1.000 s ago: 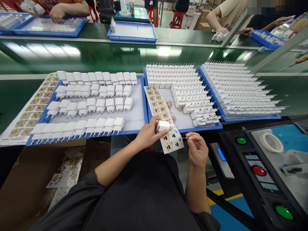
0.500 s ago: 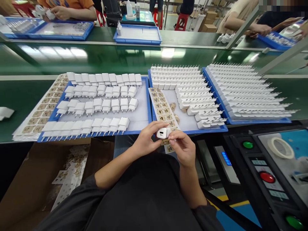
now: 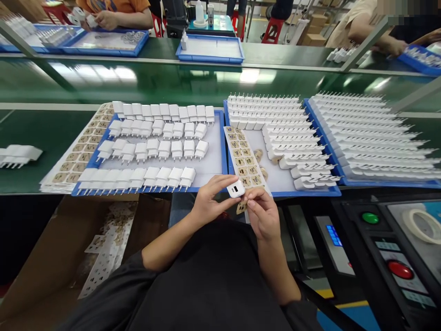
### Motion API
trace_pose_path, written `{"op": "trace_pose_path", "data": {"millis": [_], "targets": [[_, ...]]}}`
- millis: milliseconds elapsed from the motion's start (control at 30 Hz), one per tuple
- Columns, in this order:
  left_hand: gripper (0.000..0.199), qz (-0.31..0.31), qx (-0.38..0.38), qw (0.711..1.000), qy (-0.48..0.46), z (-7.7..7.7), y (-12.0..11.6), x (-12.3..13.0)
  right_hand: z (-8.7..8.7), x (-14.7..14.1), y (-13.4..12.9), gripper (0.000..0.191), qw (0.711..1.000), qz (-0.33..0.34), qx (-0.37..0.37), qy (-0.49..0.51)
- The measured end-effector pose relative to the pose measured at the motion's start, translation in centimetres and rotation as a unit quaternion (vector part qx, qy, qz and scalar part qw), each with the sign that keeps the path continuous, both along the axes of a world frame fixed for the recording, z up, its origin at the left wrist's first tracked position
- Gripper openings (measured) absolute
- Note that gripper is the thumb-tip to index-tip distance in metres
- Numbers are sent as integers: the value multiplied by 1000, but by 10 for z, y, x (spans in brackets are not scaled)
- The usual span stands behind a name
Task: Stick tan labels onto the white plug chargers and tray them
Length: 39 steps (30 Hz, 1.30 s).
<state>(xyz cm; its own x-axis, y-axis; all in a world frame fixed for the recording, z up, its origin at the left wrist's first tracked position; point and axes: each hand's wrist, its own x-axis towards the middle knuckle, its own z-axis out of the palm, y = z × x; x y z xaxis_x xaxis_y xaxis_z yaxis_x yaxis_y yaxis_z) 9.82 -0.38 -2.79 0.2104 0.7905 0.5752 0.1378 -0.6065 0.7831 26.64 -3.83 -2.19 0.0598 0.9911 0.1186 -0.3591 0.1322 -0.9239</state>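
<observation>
My left hand (image 3: pixel 212 197) grips a white charger (image 3: pixel 236 189) between thumb and fingers, its face with a dark USB port and a smaller slot turned up. Close to its right, my right hand (image 3: pixel 264 214) is closed in a pinch on a tan label (image 3: pixel 241 207) with cutouts; the fingertips partly cover its edge. Behind both hands, a sheet of tan labels (image 3: pixel 245 161) hangs over the front edge of the middle blue tray (image 3: pixel 296 192). Rows of white chargers with pins up fill much of that tray.
To the left, a blue tray (image 3: pixel 220 151) carries rows of chargers beside stacked label sheets (image 3: pixel 77 151). Another full tray (image 3: pixel 389 184) stands right. A button panel (image 3: pixel 386 253) is at lower right, an open carton (image 3: pixel 44 257) at lower left. Co-workers sit across the green belt (image 3: pixel 193 85).
The charger has turned in my left hand, its port face rotated. My right hand has come away from the charger and lowered slightly, a tan label now at its fingertips. The view has shifted left.
</observation>
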Motion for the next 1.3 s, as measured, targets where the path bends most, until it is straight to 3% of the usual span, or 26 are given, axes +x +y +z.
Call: {"op": "trace_pose_path", "data": {"millis": [200, 467, 900, 1300], "targets": [[47, 20, 43, 998, 43, 9, -9, -5, 12, 2, 0, 2, 993, -68, 21, -96], [40, 2, 42, 998, 39, 15, -11, -8, 16, -2, 6, 3, 992, -68, -2, -110], [39, -2, 54, 998, 44, 19, -12, -8, 21, -4, 3, 3, 985, -64, 23, -156], [40, 13, 60, 997, 53, 21, -13, -8, 27, -12, 1, 3, 944, -126, 78, -294]]}}
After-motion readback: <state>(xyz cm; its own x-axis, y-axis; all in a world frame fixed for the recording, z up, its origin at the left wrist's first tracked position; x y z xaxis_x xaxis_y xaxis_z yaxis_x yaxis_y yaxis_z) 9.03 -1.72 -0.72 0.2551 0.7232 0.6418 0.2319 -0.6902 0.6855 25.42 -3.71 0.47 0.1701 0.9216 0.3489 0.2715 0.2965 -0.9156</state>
